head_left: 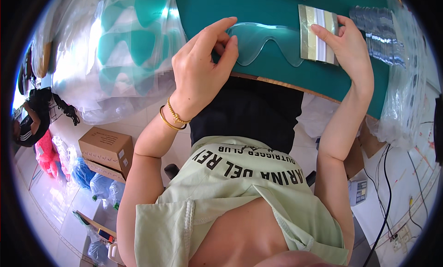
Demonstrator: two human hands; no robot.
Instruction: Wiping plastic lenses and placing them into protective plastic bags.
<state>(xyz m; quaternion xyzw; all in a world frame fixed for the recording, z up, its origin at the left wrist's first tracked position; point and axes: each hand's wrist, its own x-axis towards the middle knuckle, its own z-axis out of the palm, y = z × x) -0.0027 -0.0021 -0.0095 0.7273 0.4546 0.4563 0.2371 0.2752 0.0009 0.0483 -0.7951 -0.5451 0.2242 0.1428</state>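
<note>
Plastic bags [110,89]: covered the far left, with teal shapes visible through the film, and hung low toward a cardboard box [104,147] on the floor. Tabletop [203,8]: showed open green between bags and left hand [200,54], and more beyond the fingers, up toward the top of the view. Left hand: reached in over the front edge [281,84], gold-coloured bracelets [173,117] at the wrist; curved thumb and forefinger around the left end of a clear lens [254,41], tips visibly parted; could not tell whether pinching in this grip. Clear lens: lay close above the front edge, nose notch toward the person, beginning right at the left grip and running rightward to a striped rectangular piece [307,36]; could not tell whether tucked beneath. Right hand [353,48]: gripped that piece firmly, thumb flat across the face, fingers bent behind the right side. Below, left a strip of open green before the edge, widening rightward. Stack of clear sheets [383,36]: crowded the room just right of the right hand. Loose clear plastic [404,105]: draped down the far right.
</note>
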